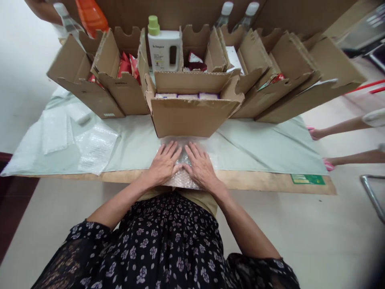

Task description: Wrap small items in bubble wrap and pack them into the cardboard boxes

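A piece of clear bubble wrap lies at the front edge of the table, in front of a low cardboard box. Flat on its left part rests my left hand, fingers spread and pointing away from me. My right hand presses on the right part in the same way, and the two thumbs meet in the middle. Neither hand grasps anything. Whether something lies under the bubble wrap is hidden by the hands.
Several bubble-wrap pouches lie on the left of the pale cloth. Behind stand cardboard bins with packets, a white detergent bottle and an orange bottle. Another person's legs are at the right; an arm shows top left.
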Demonstrator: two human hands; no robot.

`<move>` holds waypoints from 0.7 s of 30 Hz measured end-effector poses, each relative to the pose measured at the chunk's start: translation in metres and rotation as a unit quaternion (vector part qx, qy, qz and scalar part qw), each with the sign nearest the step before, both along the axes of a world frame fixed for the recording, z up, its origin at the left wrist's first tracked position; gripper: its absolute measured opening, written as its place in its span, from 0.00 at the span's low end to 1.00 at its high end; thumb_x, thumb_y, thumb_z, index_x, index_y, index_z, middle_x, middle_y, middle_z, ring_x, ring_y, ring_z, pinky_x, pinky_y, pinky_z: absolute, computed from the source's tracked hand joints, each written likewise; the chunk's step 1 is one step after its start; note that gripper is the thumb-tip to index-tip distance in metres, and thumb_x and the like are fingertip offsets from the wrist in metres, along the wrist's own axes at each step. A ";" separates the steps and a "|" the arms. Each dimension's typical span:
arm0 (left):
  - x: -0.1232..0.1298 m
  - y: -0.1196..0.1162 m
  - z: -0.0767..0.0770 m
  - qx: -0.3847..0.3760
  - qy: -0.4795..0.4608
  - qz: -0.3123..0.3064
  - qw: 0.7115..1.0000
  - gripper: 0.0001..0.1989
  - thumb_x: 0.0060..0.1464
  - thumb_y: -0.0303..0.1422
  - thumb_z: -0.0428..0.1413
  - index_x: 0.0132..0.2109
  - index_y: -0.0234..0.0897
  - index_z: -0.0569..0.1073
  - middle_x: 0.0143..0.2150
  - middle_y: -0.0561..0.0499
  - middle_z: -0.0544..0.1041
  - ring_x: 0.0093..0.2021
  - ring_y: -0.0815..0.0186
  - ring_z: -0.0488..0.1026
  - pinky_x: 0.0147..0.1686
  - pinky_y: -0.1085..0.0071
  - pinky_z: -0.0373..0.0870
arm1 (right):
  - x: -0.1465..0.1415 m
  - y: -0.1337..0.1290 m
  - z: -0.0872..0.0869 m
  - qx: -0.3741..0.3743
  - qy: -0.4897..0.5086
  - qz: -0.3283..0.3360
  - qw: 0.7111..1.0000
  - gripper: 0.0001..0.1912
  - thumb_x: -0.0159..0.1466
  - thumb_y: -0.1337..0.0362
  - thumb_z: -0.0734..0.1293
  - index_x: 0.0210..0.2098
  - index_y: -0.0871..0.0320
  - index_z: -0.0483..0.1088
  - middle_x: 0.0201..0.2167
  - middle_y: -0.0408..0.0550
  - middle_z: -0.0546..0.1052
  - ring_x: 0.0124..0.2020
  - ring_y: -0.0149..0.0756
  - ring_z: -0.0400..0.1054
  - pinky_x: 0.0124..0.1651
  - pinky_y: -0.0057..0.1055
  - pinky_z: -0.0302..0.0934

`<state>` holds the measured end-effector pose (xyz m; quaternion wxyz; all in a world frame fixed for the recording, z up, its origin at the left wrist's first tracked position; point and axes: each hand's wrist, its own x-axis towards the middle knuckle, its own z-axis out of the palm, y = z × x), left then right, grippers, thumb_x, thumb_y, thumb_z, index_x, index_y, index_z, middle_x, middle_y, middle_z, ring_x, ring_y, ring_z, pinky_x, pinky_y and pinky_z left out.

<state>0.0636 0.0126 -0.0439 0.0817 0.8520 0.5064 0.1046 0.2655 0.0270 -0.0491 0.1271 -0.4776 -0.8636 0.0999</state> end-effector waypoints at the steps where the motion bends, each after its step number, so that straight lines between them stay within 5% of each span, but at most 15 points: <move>1: -0.003 -0.002 -0.005 -0.014 0.026 0.011 1.000 0.32 0.68 0.43 0.53 0.72 0.31 0.62 0.76 0.33 0.59 0.78 0.45 0.53 0.74 0.45 0.49 | 0.006 -0.001 -0.004 -0.009 -0.023 -0.012 1.000 0.32 0.73 0.54 0.59 0.72 0.64 0.60 0.74 0.61 0.61 0.75 0.53 0.53 0.71 0.51 0.54; 8: -0.017 -0.021 -0.001 -0.017 0.059 0.097 0.993 0.33 0.70 0.46 0.50 0.74 0.31 0.59 0.78 0.31 0.54 0.78 0.42 0.50 0.74 0.39 0.47 | 0.054 -0.014 -0.004 0.028 -0.047 -0.159 0.986 0.33 0.75 0.51 0.54 0.72 0.64 0.59 0.73 0.65 0.62 0.74 0.57 0.54 0.70 0.55 0.53; 14: 0.002 -0.010 -0.003 -0.017 0.044 -0.012 0.999 0.32 0.70 0.46 0.50 0.73 0.33 0.59 0.78 0.34 0.56 0.79 0.48 0.50 0.76 0.44 0.45 | 0.024 -0.008 -0.005 0.024 -0.048 -0.014 0.998 0.29 0.75 0.52 0.57 0.70 0.56 0.64 0.73 0.56 0.63 0.74 0.51 0.55 0.72 0.50 0.52; 19: -0.043 -0.035 -0.003 -0.034 0.052 0.001 0.998 0.34 0.70 0.49 0.50 0.74 0.34 0.59 0.78 0.34 0.54 0.79 0.47 0.49 0.76 0.45 0.46 | 0.088 -0.035 -0.011 0.057 -0.021 -0.120 0.991 0.30 0.74 0.49 0.60 0.68 0.57 0.66 0.69 0.61 0.69 0.71 0.57 0.61 0.66 0.54 0.57; 21: -0.056 -0.048 0.001 -0.037 0.038 -0.023 0.998 0.38 0.67 0.52 0.53 0.74 0.35 0.58 0.79 0.34 0.52 0.79 0.45 0.47 0.76 0.43 0.45 | 0.109 -0.055 -0.009 0.060 0.001 -0.091 0.994 0.33 0.72 0.46 0.62 0.70 0.57 0.64 0.70 0.61 0.68 0.70 0.57 0.61 0.65 0.54 0.59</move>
